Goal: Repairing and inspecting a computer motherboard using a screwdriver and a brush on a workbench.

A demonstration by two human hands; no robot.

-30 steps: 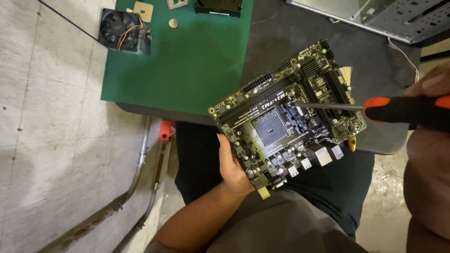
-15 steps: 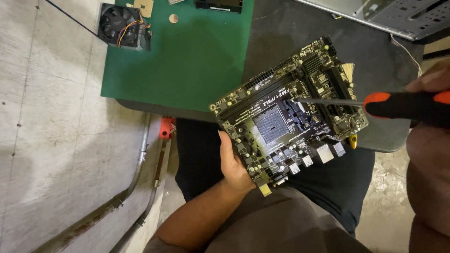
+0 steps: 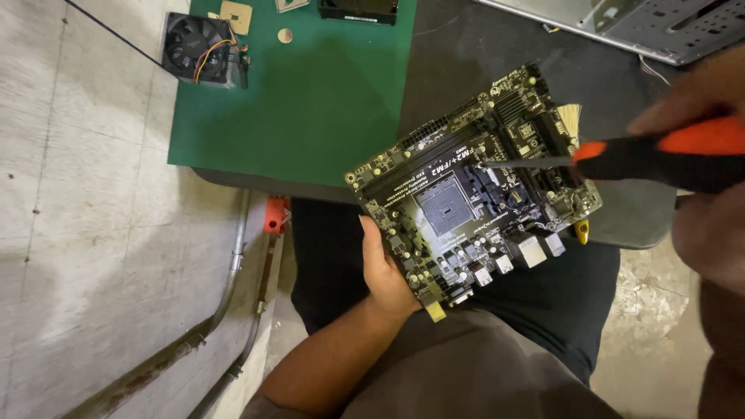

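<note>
Your left hand (image 3: 386, 273) sits just below the centre of the frame, cupped under the lower left edge of a black motherboard (image 3: 475, 186). The thumb lies up along that edge while the other fingers are hidden beneath the board, so you have it gripped from below and it hangs tilted over your lap, its long side running from lower left to upper right. The square grey processor socket (image 3: 442, 205) shows near the board's middle, and a row of metal ports (image 3: 508, 260) lines its lower edge.

Your right hand (image 3: 702, 140) fills the right edge of the frame, close to the camera and blurred. Its fingers are curled shut around the orange and black handle of a screwdriver (image 3: 621, 159). The thin metal shaft reaches leftward across the board, and its tip rests on the board just to the upper right of the socket.

Behind the board, a dark table (image 3: 458, 46) carries a green mat (image 3: 310, 101) across the upper middle of the frame. A black cooling fan (image 3: 195, 48) with coloured wires lies at the mat's upper left corner, with a small tan square chip (image 3: 234, 15) just beside it. A grey metal computer case (image 3: 644, 23) crosses the upper right corner. Pale concrete floor (image 3: 85, 217) fills the left side.
</note>
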